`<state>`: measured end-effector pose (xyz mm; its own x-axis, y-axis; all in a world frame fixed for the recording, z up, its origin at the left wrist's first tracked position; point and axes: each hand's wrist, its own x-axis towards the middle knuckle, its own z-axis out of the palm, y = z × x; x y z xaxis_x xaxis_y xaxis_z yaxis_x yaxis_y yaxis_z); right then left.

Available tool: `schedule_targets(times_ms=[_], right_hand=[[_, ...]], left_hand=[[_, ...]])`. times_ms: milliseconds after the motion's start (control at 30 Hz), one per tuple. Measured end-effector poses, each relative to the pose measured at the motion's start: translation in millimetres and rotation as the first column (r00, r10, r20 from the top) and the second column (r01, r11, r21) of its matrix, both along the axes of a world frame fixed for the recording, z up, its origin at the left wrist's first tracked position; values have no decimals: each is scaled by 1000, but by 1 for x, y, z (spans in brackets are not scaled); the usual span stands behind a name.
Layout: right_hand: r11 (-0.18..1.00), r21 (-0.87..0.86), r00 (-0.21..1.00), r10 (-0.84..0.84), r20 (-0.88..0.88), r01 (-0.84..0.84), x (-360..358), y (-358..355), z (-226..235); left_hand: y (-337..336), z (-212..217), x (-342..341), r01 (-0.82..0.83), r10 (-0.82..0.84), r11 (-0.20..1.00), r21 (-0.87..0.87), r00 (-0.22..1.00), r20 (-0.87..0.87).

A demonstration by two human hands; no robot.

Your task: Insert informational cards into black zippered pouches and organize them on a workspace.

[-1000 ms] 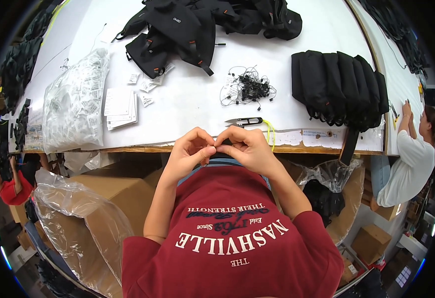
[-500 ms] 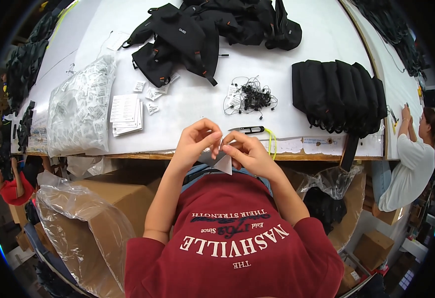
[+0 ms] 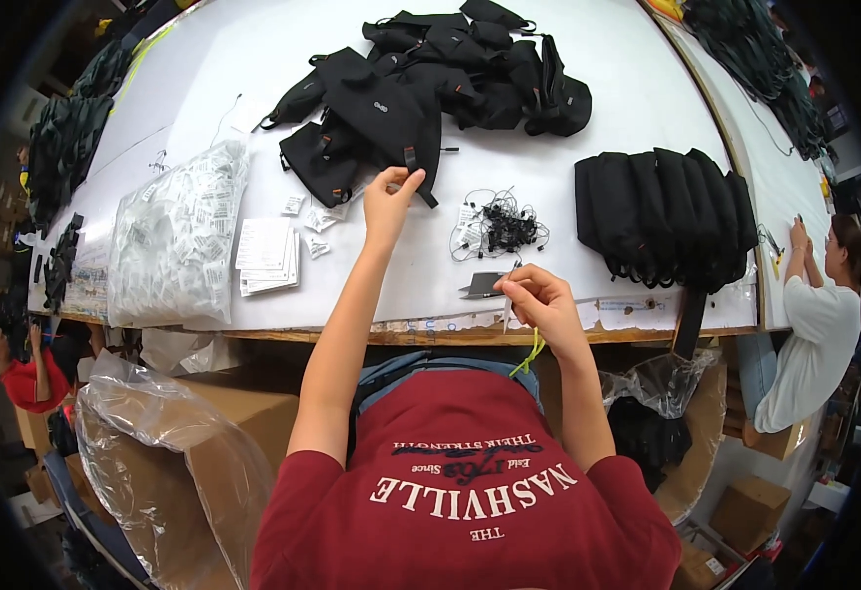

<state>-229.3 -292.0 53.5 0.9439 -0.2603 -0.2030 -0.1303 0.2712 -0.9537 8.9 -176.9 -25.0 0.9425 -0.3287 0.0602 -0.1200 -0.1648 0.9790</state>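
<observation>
My left hand [image 3: 391, 197] reaches far over the white table [image 3: 607, 108] and pinches the strap of a black pouch [image 3: 371, 108] at the front of a heap of black pouches. My right hand [image 3: 540, 300] stays by the table's front edge, fingers closed on a small white tag [image 3: 506, 307]. A yellow-green cord [image 3: 529, 354] hangs below that hand. A tangle of black strings with tags [image 3: 499, 226] lies between my hands, and a small dark card [image 3: 482, 285] lies just left of my right hand.
A row of upright black pouches [image 3: 666, 211] stands to the right. On the left lie a clear bag of white tags [image 3: 179, 231] and a stack of white cards [image 3: 268, 258]. A plastic-lined cardboard box [image 3: 155, 433] sits below the table. One person in white [image 3: 814, 315] works at right, another in red [image 3: 27, 364] at left.
My hands were together at the table edge working a small tag. The left hand has since stretched forward and taken the pouch strap; the right keeps the tag.
</observation>
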Motion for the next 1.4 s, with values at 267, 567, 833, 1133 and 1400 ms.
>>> schedule_targets(times_ms=[267,567,833,1133,1400], right_hand=[[890,-374,965,-251,79,262,24,7,-9],[772,-623,991,-131,39,127,28,19,5],[741,-668,998,-66,18,61,26,28,5],[988,144,990,-67,123,49,18,-2,-11],[955,-270,990,-93,106,119,23,8,-13]], left_hand=[[29,65,-75,321,-318,947,19,943,-100],[48,72,-103,437,-494,868,-234,807,-324],[57,49,-114,346,-365,929,-130,915,-173],[70,63,-117,156,-221,948,-277,949,-224],[69,81,-127,221,-312,914,-340,919,-241]])
